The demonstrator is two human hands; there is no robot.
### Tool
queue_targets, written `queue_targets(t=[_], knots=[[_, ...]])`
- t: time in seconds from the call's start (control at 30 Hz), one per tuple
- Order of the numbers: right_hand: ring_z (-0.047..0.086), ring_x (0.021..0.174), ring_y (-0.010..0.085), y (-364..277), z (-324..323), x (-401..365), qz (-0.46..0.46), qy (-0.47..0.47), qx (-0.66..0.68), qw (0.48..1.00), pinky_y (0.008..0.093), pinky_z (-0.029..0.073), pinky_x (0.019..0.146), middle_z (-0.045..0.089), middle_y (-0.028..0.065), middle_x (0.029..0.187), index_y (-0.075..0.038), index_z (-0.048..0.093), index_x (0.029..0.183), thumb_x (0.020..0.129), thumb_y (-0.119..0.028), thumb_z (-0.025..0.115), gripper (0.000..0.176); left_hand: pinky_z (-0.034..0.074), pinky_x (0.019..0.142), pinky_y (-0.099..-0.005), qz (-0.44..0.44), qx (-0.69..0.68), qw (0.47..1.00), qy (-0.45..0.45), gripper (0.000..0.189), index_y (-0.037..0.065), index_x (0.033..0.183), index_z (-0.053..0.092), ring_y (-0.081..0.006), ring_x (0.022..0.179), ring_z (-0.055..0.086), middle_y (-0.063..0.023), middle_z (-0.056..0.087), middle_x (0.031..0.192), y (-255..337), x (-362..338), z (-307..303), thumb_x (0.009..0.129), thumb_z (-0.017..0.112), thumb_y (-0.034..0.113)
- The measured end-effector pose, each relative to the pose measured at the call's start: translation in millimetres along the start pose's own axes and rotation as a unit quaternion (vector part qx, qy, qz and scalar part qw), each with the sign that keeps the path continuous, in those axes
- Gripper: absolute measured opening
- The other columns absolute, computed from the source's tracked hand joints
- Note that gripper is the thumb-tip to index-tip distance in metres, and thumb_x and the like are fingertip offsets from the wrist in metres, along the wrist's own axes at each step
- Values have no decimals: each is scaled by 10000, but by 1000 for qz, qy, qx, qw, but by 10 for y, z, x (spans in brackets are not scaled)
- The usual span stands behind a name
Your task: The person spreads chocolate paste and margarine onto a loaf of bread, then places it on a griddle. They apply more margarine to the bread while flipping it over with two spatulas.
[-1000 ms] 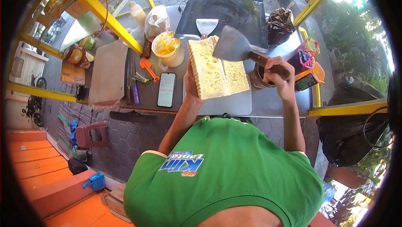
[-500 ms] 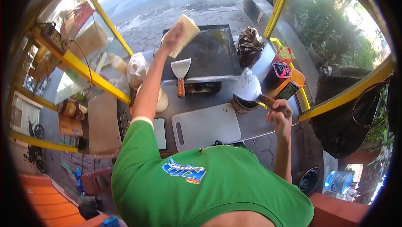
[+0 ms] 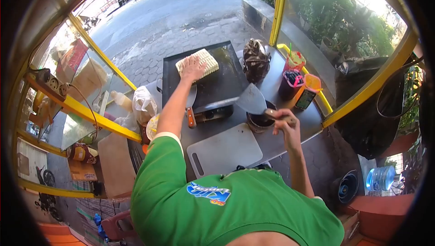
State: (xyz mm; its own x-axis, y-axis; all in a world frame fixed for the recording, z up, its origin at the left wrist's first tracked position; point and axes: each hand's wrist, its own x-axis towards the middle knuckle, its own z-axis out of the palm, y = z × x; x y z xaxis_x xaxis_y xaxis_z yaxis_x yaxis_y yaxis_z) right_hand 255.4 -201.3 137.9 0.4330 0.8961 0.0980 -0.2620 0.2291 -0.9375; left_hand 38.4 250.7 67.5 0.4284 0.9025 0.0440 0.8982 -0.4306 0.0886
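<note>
My left hand [image 3: 192, 68] lies with fingers stretched out on a pale, ridged slab of bread [image 3: 209, 62], which rests on the left part of a black griddle [image 3: 226, 82]. My right hand [image 3: 286, 127] is closed around the wooden handle of a wide metal spatula [image 3: 252, 100]. Its blade points left, above the work surface between the griddle and a dark pot [image 3: 259, 125]. A second spatula [image 3: 190, 118] with an orange-brown handle lies at the griddle's front left edge, its blade partly behind my left forearm.
A pale cutting board [image 3: 225, 148] lies in front of me. Right of the griddle stand a dark plastic bag [image 3: 256, 62], several colourful cups and a phone [image 3: 306, 98]. A white bag [image 3: 144, 102] stands at left. Yellow posts [image 3: 279, 10] frame the stall.
My left hand has lowered the bread from above the griddle onto its surface. The spatula in my right hand has come down and turned slightly. The view has shifted.
</note>
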Motion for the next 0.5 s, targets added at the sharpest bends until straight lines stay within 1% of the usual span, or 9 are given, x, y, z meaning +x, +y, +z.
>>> queue_targets(t=[0.07, 0.13, 0.2, 0.27, 0.3, 0.33, 0.4, 0.43, 0.5], knots=[[567, 549, 106, 84, 94, 116, 7, -1, 9, 1000, 237, 474, 533, 586, 37, 689, -4, 619, 1032, 857, -22, 639, 176, 47, 1241, -481, 29, -4, 999, -38, 803, 158, 1602, 193, -367, 1536, 76, -152, 113, 1667, -2, -175, -150, 988, 252, 672], [565, 551, 91, 133, 209, 238, 34, 12, 6, 999, 226, 481, 518, 593, 34, 711, -15, 626, 1037, 869, -38, 656, 172, 51, 1241, -482, 107, 4, 993, -42, 806, 164, 1603, 185, -366, 1535, 82, -149, 116, 1666, -82, -206, -140, 989, 234, 684], [569, 560, 81, 266, 256, 406, 45, -6, 15, 999, 219, 487, 507, 601, 29, 733, -22, 629, 1049, 886, -71, 674, 176, 73, 1239, -490, 113, 15, 992, -50, 805, 168, 1603, 187, -368, 1534, 92, -153, 115, 1665, -86, -222, -168, 990, 228, 688], [575, 564, 85, 366, 385, 591, 80, -28, 6, 996, 222, 490, 506, 600, 22, 733, -38, 632, 1049, 903, -103, 682, 168, 133, 1228, -513, 107, 31, 990, -81, 803, 171, 1601, 194, -371, 1528, 129, -150, 121, 1665, -51, -190, -233, 989, 253, 686], [575, 564, 85, 406, 462, 673, 82, -30, 6, 996, 222, 490, 506, 600, 22, 733, -38, 632, 1049, 903, -103, 682, 168, 262, 1186, -519, 96, 52, 992, -59, 707, 148, 1547, 342, -388, 1477, 277, -183, 275, 1612, 73, -279, -382, 1008, 336, 605], [587, 568, 94, 442, 546, 750, 92, -41, -2, 995, 230, 498, 509, 611, 24, 744, -47, 628, 1057, 916, -121, 675, 166, 262, 1186, -519, 94, 52, 992, -60, 707, 148, 1547, 342, -388, 1477, 277, -183, 275, 1612, 170, -293, -504, 1008, 336, 605], [599, 573, 103, 517, 664, 873, 105, -52, -13, 993, 239, 505, 512, 622, 26, 754, -56, 625, 1066, 929, -138, 668, 165, 384, 1114, -494, 86, 40, 987, -126, 569, 111, 1419, 519, -378, 1361, 458, -208, 484, 1473, 329, -288, -699, 1004, 434, 490], [619, 602, 113, 553, 710, 934, 130, -59, -22, 990, 249, 519, 536, 633, 30, 778, -64, 622, 1094, 942, -164, 658, 185, 458, 1040, -469, 147, -13, 988, -41, 454, 84, 1286, 623, -366, 1210, 591, -219, 639, 1270, 369, -407, -761, 984, 491, 396], [653, 658, 139, 688, 697, 1059, 170, -96, -42, 980, 278, 548, 588, 671, 59, 859, -80, 562, 1228, 960, -219, 645, 313, 521, 894, -427, 145, -103, 984, -17, 369, 83, 1233, 663, -328, 991, 691, -187, 723, 1028, 617, -884, -1216, 988, 505, 308]])
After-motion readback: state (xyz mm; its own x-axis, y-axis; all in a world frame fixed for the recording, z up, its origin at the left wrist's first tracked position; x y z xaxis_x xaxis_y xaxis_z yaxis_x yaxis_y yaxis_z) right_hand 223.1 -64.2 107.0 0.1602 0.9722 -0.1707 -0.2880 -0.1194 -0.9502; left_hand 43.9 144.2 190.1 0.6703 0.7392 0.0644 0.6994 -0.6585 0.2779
